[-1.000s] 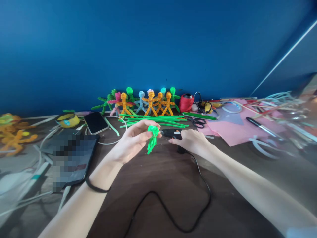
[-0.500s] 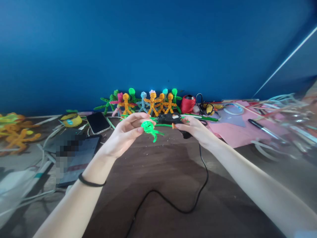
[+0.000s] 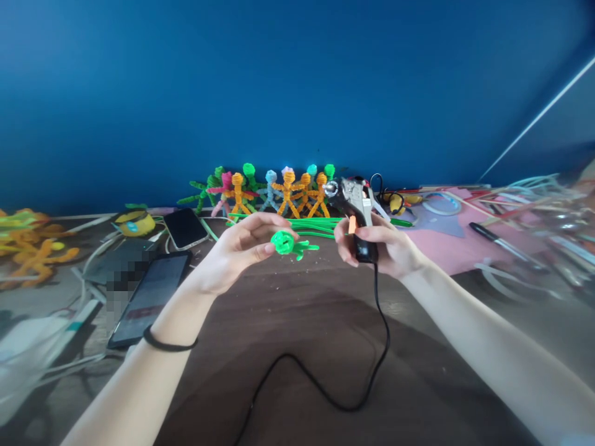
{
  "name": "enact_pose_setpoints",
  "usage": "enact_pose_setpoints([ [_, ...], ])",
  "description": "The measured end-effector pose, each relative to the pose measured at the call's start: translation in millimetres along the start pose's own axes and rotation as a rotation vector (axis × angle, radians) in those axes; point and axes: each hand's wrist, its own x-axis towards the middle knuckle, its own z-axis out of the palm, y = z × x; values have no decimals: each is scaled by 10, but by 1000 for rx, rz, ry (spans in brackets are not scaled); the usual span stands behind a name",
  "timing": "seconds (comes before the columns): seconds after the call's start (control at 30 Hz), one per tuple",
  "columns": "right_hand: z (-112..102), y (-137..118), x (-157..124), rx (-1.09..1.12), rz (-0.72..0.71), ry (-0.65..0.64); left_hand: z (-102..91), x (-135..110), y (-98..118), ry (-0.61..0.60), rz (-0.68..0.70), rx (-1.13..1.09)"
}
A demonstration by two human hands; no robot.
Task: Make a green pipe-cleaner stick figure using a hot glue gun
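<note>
My left hand [image 3: 239, 251] pinches a small bright green pipe-cleaner figure [image 3: 290, 244], tipped sideways with its round head toward me. My right hand [image 3: 383, 248] is wrapped around the grip of a black hot glue gun [image 3: 356, 204] with an orange trigger, held upright above the table, its metal nozzle pointing left at about the level of the figures behind. The gun's black cord [image 3: 344, 371] drops from the handle and loops across the dark wooden table [image 3: 302, 322]. The nozzle is a short way up and right of the green figure, not touching it.
A row of pipe-cleaner figures [image 3: 274, 189] stands against the blue wall, green pipe cleaners [image 3: 316, 226] lying before them. Two phones [image 3: 186, 228] [image 3: 149, 297] and white cables lie left, orange figures [image 3: 32, 248] far left. Pink paper [image 3: 446, 244], a black marker [image 3: 495, 241] and strips lie on the right.
My right hand lifted the glue gun off the table and turned it upright. My left hand rotated the green figure from hanging upright to lying sideways.
</note>
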Motion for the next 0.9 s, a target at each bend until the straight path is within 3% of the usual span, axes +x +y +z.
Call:
enact_pose_setpoints([
  [0.23, -28, -32, -41, -157, 24, -110, -26, -1, -16, 10, 31, 21],
  [0.4, -34, -7, -6, -192, -50, -221, -27, -3, -11, -14, 47, 12],
  [0.9, 45, -57, -10, -281, -56, -157, -32, -12, -13, -25, 40, -17],
])
